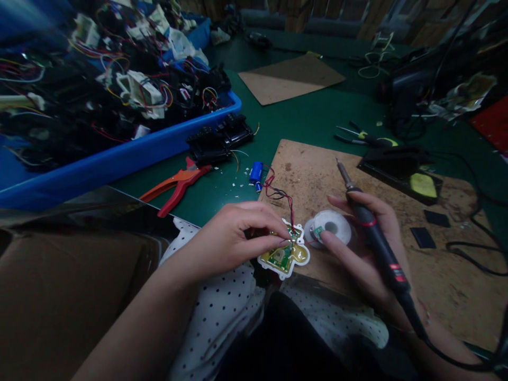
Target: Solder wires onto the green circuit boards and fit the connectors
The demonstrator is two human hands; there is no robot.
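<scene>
My left hand [242,233] is closed in a pinch over a green circuit board [280,257] set in a white-rimmed casing. A thin wire appears to be between its fingertips. Red and black wires [291,209] run from the board to a blue cylindrical battery [256,172]. In my right hand [371,248] a soldering iron [365,217] lies across the fingers, tip pointing up and away from the board. The thumb of that hand touches a white spool of solder [331,227], which is beside the board.
A brown work board [317,164] carries a black iron stand [397,169] with a yellow sponge [423,185]. Orange-red pliers [178,185] and black assemblies [222,138] lie near a blue bin [119,161] heaped with wired parts. Behind the stand are more pliers [367,137].
</scene>
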